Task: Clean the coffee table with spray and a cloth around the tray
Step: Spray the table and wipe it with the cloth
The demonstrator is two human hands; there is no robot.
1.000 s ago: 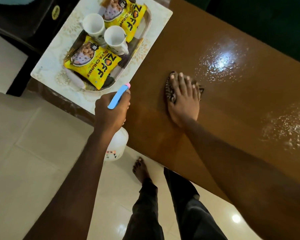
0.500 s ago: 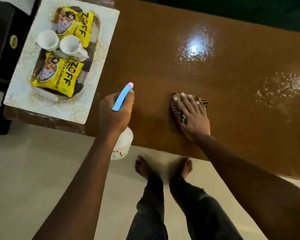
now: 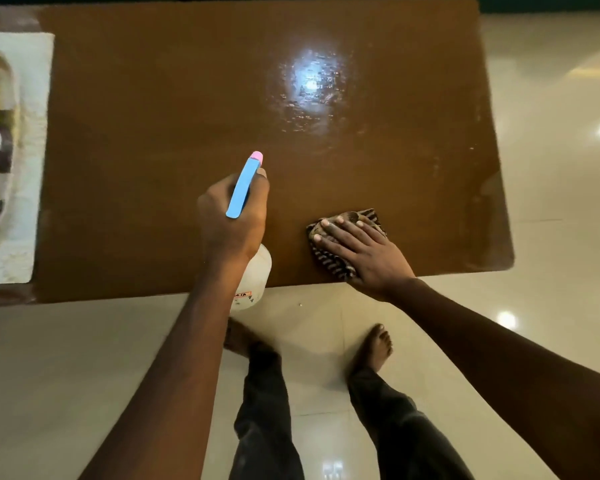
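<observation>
My left hand (image 3: pixel 232 220) grips a white spray bottle (image 3: pixel 253 278) with a blue trigger head and pink nozzle, held over the near edge of the brown coffee table (image 3: pixel 160 133). Flat on a striped dark cloth (image 3: pixel 329 261), my right hand (image 3: pixel 364 254) presses it onto the table near the front right. A wet, shiny patch (image 3: pixel 309 88) glistens toward the far side. The tray (image 3: pixel 13 98), with yellow packets, sits on a white mat (image 3: pixel 32 161) at the far left, mostly cut off by the frame.
Glossy cream floor tiles (image 3: pixel 551 168) surround the table on the right and front. My two bare feet and dark trouser legs (image 3: pixel 267 410) stand just in front of the table's near edge.
The view has shifted right, so the tray slid to the left edge. My right hand drew the cloth toward the near right of the table; my left hand with the bottle moved over the tabletop.
</observation>
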